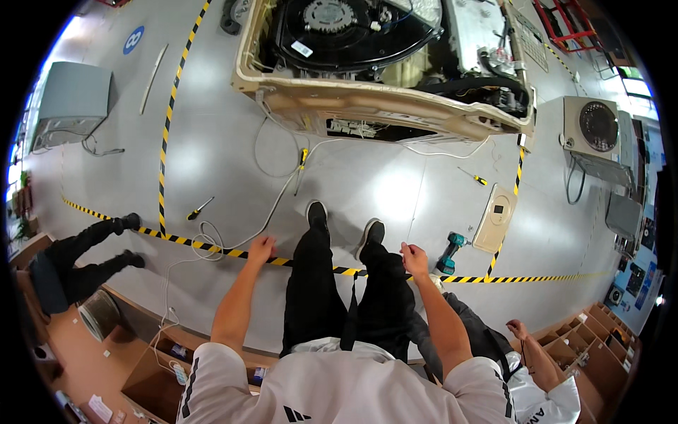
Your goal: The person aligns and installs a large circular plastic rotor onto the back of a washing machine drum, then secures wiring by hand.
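Note:
My left hand (262, 249) hangs over the floor beside a white cable (277, 199), fingers curled in, with nothing showing in it. Thumb and fingers of my right hand (414, 259) are pinched together over my right knee; anything between them is too small to make out. Nearest to it, on the floor, lies a teal and black cordless drill (452, 253). Beyond my feet stands an opened beige appliance (395, 99), like a washing machine, its black round housing (353, 35) and wiring exposed. Neither hand touches it.
Screwdrivers with yellow and black handles (304, 157) (481, 180) (193, 214) lie around the floor. A beige panel (496, 218) rests by the striped tape (452, 280). Close on my right sits another person, one hand (518, 328) raised. Someone's legs (92, 240) stretch out at left. Cardboard boxes (148, 374) stand behind.

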Action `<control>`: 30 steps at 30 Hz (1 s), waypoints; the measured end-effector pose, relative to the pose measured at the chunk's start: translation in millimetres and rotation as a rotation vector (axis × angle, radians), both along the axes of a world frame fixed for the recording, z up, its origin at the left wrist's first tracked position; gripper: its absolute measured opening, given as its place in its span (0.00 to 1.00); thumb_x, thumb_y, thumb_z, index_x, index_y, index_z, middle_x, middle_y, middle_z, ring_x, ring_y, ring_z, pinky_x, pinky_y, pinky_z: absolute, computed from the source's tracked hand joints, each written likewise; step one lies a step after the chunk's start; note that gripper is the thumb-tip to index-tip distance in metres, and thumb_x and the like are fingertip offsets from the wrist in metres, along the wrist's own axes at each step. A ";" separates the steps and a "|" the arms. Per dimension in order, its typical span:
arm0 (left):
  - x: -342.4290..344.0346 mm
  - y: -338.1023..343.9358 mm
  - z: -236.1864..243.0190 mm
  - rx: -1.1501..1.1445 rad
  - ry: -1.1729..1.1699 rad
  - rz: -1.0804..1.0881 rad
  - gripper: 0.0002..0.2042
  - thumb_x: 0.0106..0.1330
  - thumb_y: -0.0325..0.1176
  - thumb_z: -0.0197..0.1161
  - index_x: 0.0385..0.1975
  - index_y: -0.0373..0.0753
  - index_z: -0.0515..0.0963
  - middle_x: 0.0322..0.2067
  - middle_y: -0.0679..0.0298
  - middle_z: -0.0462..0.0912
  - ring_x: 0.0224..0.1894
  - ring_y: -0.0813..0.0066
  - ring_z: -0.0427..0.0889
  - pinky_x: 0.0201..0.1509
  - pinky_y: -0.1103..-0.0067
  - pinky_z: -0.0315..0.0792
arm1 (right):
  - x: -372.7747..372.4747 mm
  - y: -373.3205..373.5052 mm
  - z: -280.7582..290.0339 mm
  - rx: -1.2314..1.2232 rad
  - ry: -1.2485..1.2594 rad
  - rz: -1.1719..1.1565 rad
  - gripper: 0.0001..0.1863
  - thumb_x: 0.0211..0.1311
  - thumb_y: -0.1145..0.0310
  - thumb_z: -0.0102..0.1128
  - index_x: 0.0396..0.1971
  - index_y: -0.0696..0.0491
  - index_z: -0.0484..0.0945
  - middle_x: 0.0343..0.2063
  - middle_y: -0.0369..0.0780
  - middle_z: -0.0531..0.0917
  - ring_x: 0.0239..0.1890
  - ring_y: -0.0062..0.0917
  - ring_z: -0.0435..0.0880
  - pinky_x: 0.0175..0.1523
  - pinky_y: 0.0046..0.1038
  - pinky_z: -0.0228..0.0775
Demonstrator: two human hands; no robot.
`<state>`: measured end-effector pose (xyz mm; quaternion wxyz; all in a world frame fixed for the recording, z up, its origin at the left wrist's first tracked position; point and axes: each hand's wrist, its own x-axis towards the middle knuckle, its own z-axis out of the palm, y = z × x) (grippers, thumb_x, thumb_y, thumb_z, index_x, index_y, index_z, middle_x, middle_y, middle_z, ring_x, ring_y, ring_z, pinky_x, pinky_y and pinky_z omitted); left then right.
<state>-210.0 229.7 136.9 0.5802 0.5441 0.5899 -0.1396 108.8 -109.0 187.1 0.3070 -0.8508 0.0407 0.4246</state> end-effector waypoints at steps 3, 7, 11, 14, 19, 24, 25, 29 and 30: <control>-71.3 -8.8 26.2 -0.021 0.105 0.101 0.15 0.64 0.38 0.53 0.29 0.31 0.77 0.21 0.59 0.79 0.19 0.74 0.78 0.23 0.78 0.73 | -7.0 -31.0 14.6 -0.029 0.015 -0.013 0.19 0.61 0.56 0.55 0.24 0.59 0.77 0.11 0.34 0.71 0.10 0.15 0.66 0.16 0.20 0.55; -120.7 -28.8 60.8 -0.141 0.222 0.163 0.14 0.64 0.38 0.54 0.33 0.32 0.77 0.23 0.58 0.80 0.20 0.75 0.78 0.23 0.79 0.75 | -21.7 -60.3 30.3 -0.085 0.046 -0.032 0.18 0.61 0.56 0.54 0.26 0.58 0.78 0.10 0.34 0.72 0.10 0.16 0.67 0.15 0.21 0.55; -111.1 -37.4 71.4 -0.213 0.205 0.092 0.14 0.65 0.40 0.54 0.34 0.32 0.77 0.23 0.59 0.80 0.20 0.75 0.79 0.24 0.79 0.75 | -43.4 -71.2 41.4 -0.136 0.074 -0.095 0.18 0.61 0.56 0.54 0.28 0.57 0.78 0.11 0.34 0.71 0.10 0.16 0.67 0.15 0.21 0.56; -84.9 -33.3 73.6 -0.191 0.107 0.002 0.15 0.64 0.41 0.54 0.35 0.32 0.77 0.23 0.60 0.80 0.21 0.75 0.79 0.26 0.79 0.75 | -64.0 -65.7 58.7 -0.147 0.089 -0.130 0.18 0.61 0.55 0.54 0.28 0.57 0.78 0.11 0.34 0.72 0.11 0.16 0.68 0.16 0.21 0.56; -19.9 14.3 79.0 -0.108 -0.053 -0.105 0.17 0.64 0.43 0.55 0.36 0.32 0.77 0.24 0.61 0.80 0.22 0.75 0.78 0.27 0.79 0.74 | -85.3 -59.4 71.5 -0.156 0.073 -0.155 0.19 0.58 0.53 0.55 0.28 0.56 0.81 0.15 0.38 0.79 0.16 0.21 0.76 0.23 0.25 0.67; 15.3 51.3 98.8 -0.076 -0.089 -0.058 0.16 0.64 0.43 0.55 0.37 0.34 0.76 0.25 0.62 0.78 0.24 0.77 0.77 0.29 0.80 0.74 | -101.7 -71.9 73.2 -0.081 0.091 -0.276 0.17 0.62 0.56 0.54 0.29 0.57 0.78 0.13 0.33 0.71 0.12 0.15 0.67 0.17 0.21 0.56; 19.9 56.3 104.9 -0.060 -0.072 -0.063 0.16 0.64 0.43 0.55 0.37 0.35 0.76 0.25 0.62 0.78 0.24 0.77 0.77 0.29 0.81 0.74 | -102.3 -71.0 76.9 -0.105 0.064 -0.248 0.17 0.62 0.56 0.53 0.28 0.57 0.78 0.13 0.34 0.71 0.12 0.16 0.67 0.16 0.21 0.57; 11.5 61.7 107.5 -0.078 -0.019 -0.096 0.16 0.64 0.43 0.55 0.36 0.35 0.76 0.25 0.62 0.78 0.23 0.77 0.77 0.29 0.80 0.74 | -106.3 -61.5 78.9 -0.075 0.017 -0.368 0.17 0.61 0.56 0.54 0.27 0.57 0.78 0.13 0.34 0.72 0.12 0.16 0.69 0.16 0.21 0.57; 5.2 58.6 103.8 -0.091 -0.007 -0.107 0.15 0.64 0.43 0.55 0.35 0.34 0.76 0.24 0.62 0.78 0.23 0.77 0.77 0.29 0.80 0.73 | -109.9 -60.1 77.8 -0.065 0.023 -0.403 0.17 0.61 0.56 0.54 0.27 0.57 0.78 0.13 0.34 0.72 0.12 0.16 0.69 0.16 0.21 0.57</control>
